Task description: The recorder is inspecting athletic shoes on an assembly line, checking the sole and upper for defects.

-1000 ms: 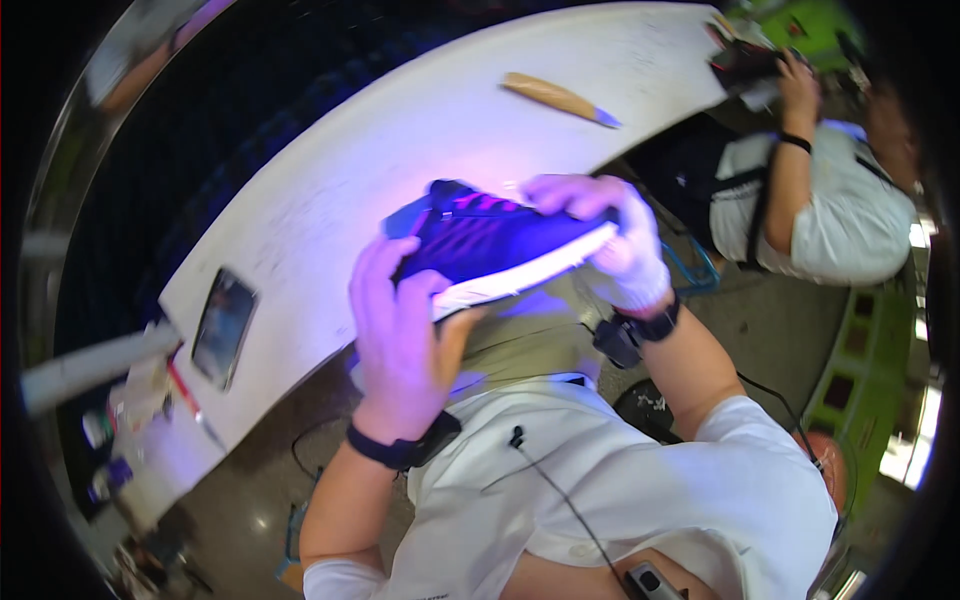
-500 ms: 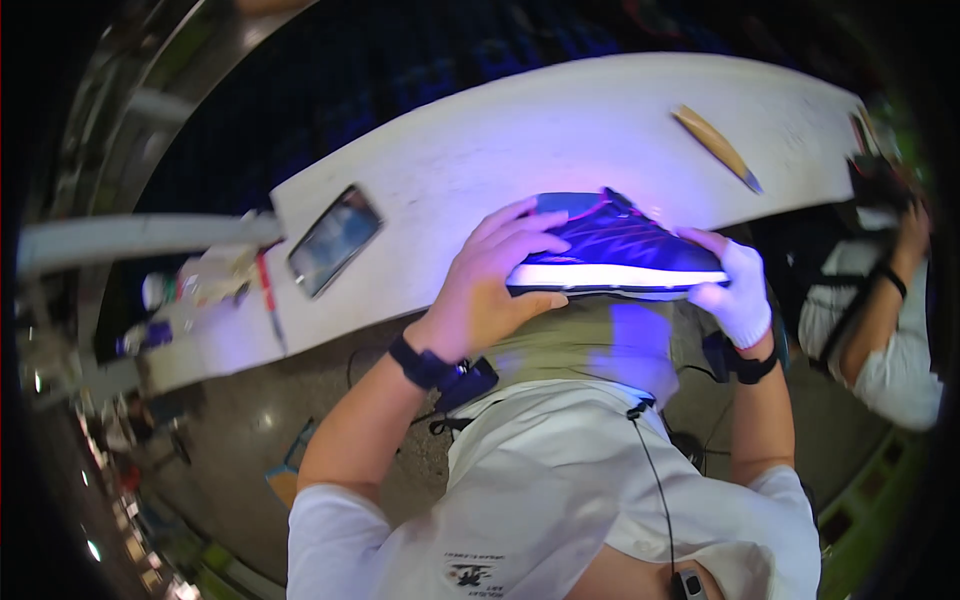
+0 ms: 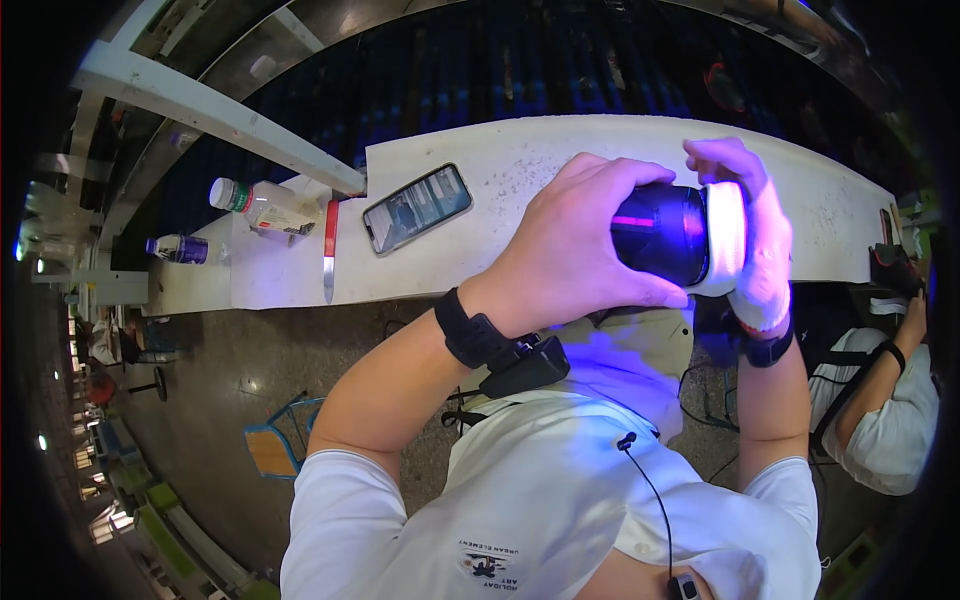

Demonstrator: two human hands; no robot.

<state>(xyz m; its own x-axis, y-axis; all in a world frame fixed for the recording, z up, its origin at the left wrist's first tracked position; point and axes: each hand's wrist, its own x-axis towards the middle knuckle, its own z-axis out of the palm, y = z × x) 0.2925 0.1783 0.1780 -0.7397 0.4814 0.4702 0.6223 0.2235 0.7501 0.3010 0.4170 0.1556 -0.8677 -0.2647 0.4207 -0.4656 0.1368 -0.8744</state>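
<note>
A dark sneaker (image 3: 655, 235) with a thick white sole (image 3: 724, 240) is held between my hands above the front of the table, turned end-on, its sole toward the right. My bare left hand (image 3: 575, 235) wraps round the dark upper, thumb below and fingers above. On the sole side is my right hand (image 3: 765, 225), partly covered by a white glove; its fingers curl past the top of the sole. Purple-blue light falls on the shoe and both hands. Much of the shoe's upper is hidden behind my left fingers.
On the white table (image 3: 520, 145) lie a phone (image 3: 417, 208), a red-handled knife (image 3: 329, 245), a clear bottle (image 3: 285, 210) and a small purple-labelled bottle (image 3: 180, 248). A white beam (image 3: 220, 115) crosses the upper left. Another person's arm (image 3: 885, 390) is at the right; a stool (image 3: 272, 440) stands lower left.
The sneaker has turned from side-on to end-on, its sole swinging from facing me to facing right. My left hand now wraps the upper; my right hand has moved up along the sole.
</note>
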